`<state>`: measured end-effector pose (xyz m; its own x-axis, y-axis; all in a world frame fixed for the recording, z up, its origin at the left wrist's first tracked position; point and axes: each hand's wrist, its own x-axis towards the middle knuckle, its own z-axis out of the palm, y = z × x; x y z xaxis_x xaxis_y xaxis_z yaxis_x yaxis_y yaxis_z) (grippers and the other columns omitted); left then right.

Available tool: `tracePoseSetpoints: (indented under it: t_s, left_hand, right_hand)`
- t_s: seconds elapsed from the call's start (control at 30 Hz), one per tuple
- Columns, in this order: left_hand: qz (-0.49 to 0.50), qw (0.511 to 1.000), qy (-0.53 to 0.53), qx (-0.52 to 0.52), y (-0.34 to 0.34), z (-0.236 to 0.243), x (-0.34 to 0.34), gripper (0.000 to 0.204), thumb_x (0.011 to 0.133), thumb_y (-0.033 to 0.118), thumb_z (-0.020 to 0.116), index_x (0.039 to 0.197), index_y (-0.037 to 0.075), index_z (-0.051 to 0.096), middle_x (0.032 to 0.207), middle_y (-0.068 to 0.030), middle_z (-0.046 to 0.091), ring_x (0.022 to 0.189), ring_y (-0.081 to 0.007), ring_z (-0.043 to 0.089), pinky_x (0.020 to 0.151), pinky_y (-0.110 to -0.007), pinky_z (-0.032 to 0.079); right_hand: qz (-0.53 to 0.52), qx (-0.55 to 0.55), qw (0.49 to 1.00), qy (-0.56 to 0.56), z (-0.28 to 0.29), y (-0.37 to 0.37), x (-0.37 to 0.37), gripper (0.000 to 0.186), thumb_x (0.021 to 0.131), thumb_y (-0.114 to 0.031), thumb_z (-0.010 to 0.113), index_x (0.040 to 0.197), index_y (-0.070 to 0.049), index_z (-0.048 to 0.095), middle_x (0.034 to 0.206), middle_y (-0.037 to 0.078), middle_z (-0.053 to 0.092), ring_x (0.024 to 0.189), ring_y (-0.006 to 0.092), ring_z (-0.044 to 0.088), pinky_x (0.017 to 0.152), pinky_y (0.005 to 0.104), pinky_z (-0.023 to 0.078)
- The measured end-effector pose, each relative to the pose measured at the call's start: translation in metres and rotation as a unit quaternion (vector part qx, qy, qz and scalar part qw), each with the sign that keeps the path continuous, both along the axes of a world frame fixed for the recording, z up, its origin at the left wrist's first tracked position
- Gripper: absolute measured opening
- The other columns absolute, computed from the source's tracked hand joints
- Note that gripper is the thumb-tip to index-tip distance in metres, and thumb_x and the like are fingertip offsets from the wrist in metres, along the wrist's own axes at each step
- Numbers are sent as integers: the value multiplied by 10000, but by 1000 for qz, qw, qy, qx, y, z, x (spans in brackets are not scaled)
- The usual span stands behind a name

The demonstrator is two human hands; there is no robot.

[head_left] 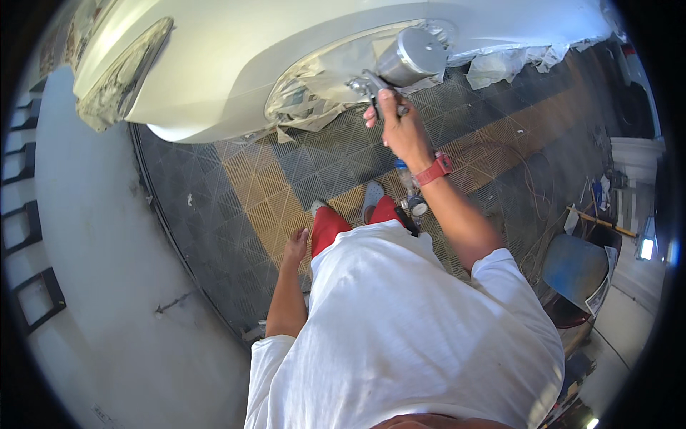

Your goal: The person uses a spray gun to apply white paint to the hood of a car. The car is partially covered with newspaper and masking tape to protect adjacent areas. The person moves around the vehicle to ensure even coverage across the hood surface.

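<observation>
- One silver metal spray gun with a round cup (410,57) is in the right hand (401,129), fingers wrapped around the handle, at the far side just right of centre.
- Left hand (296,244) hangs nearer and to the left, well apart from the gun, beside the red trousers (330,227); can't tell how wide its fingers are.
- Glossy cream-white car body (214,68) stretches across the far side, crinkly translucent masking film (314,86) over the wheel area behind the gun.
- Ribbed dark grey and tan floor tiles (246,189) underfoot, pale grey wall (93,214) on the left, blue-grey chair (574,270) at right.
- Nozzle end points left, toward the film. Gun's long axis slants from the grip, near right, to far left; the cup tips off to the far right.
</observation>
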<state>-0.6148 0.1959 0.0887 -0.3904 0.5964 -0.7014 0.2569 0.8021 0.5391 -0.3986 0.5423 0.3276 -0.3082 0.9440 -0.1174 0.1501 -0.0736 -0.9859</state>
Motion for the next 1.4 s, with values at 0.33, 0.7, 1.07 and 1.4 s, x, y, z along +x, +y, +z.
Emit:
tracePoseSetpoints:
  t_s: [0.33,0.7,1.07,1.4]
  left_hand:
    - [18,999,-27,-12,-96,-56,-25,565,1031,463,568,1322,-14,649,1219,-248,712,1177,-362,679,1012,-426,510]
    - [21,1000,8,-14,-123,-109,-33,590,1021,505,585,1349,20,651,948,-85,710,850,-173,654,773,-344,527]
    - [53,997,-60,13,-52,-69,-37,574,1033,466,581,1377,8,621,1261,-255,691,1198,-346,660,1022,-418,497]
    - [21,997,-26,-71,-83,-60,-38,618,1020,523,550,1364,15,631,1293,-259,682,1244,-380,643,1060,-449,486]
  right_hand:
    - [155,-83,983,43,2,-32,-78,560,1093,-514,449,1372,-60,620,819,31,712,641,63,639,434,228,447]
    - [-37,16,996,-82,47,25,25,570,1108,-519,374,1339,-61,624,840,48,707,731,104,682,447,226,452]
    - [-222,60,968,-103,48,100,117,661,1094,-531,363,1091,58,663,854,120,752,741,167,739,412,264,468]
    - [-170,24,984,-49,62,58,52,618,1093,-538,382,1033,8,667,797,70,719,687,144,707,420,247,471]
